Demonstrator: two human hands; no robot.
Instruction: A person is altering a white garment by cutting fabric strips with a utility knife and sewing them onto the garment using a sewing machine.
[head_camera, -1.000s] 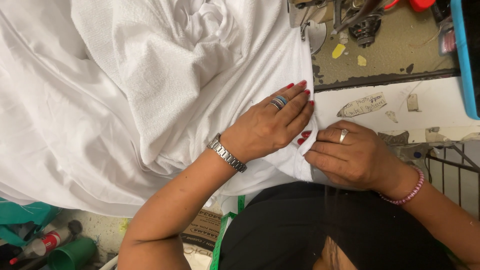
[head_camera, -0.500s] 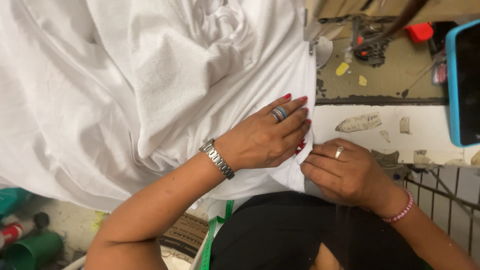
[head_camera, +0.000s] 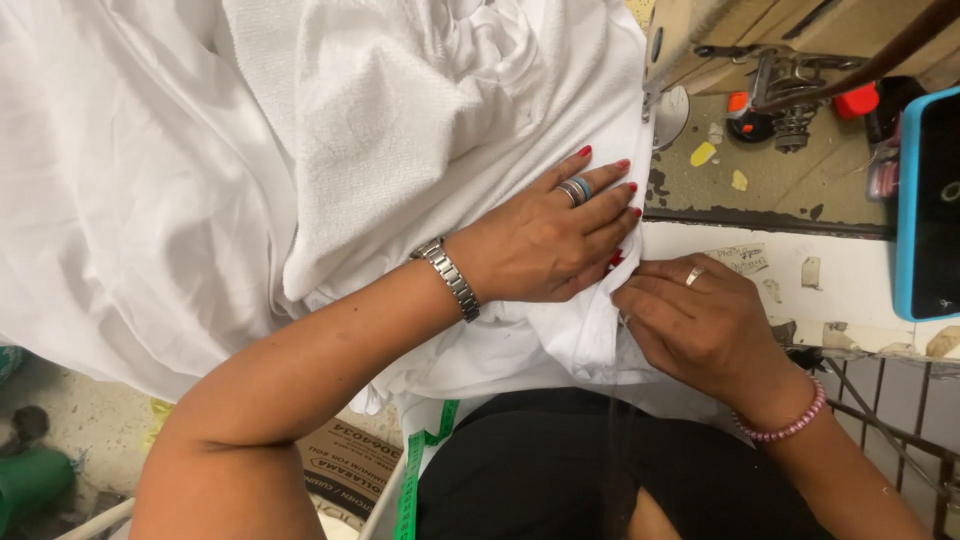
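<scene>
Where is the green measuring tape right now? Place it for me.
In the head view the green measuring tape hangs at the bottom centre, below the white fabric, left of the person's black-clad lap and beside the brown cardboard box.

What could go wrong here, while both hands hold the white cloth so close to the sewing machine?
The left hand lies flat on the white cloth with its fingertips near the beige sewing machine, so they might come too near the needle area. The right hand pinches the folded edge; if it slips, the fold may open. The large bunched pile of cloth could drag the edge crooked.
</scene>
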